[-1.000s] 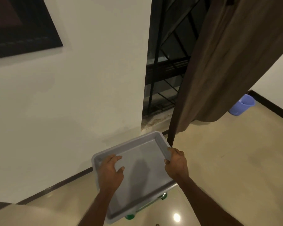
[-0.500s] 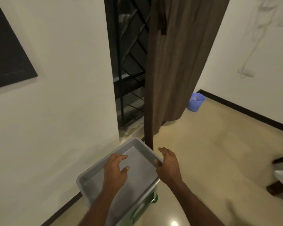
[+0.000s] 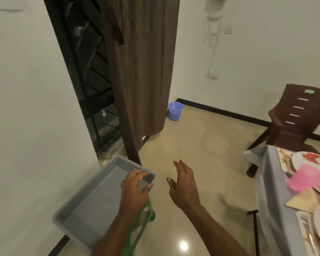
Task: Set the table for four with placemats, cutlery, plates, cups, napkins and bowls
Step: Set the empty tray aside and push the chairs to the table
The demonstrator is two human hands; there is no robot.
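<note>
A grey plastic tray point(image 3: 92, 198) sits low at the left on a green stand point(image 3: 142, 220), by the white wall, with nothing in it. My left hand point(image 3: 134, 193) hovers over its right rim, fingers loosely curled, holding nothing. My right hand point(image 3: 183, 185) is off the tray, over the floor, with fingers spread. At the right edge stands the table with a grey cloth point(image 3: 272, 182). On it lie a flowered plate point(image 3: 310, 159), a pink napkin point(image 3: 310, 178), a patterned placemat point(image 3: 284, 161) and a beige card point(image 3: 303, 200).
A brown curtain point(image 3: 140, 71) hangs beside a black window grille point(image 3: 89, 71), just behind the tray. A blue bucket point(image 3: 175, 110) stands in the far corner. A brown plastic chair point(image 3: 296, 115) is at the table's far side. Glossy beige floor point(image 3: 201, 145) lies between.
My view has swung right, bringing the table and chair into sight. My right hand has come off the tray's rim and moved right; my left hand has shifted to the tray's right edge.
</note>
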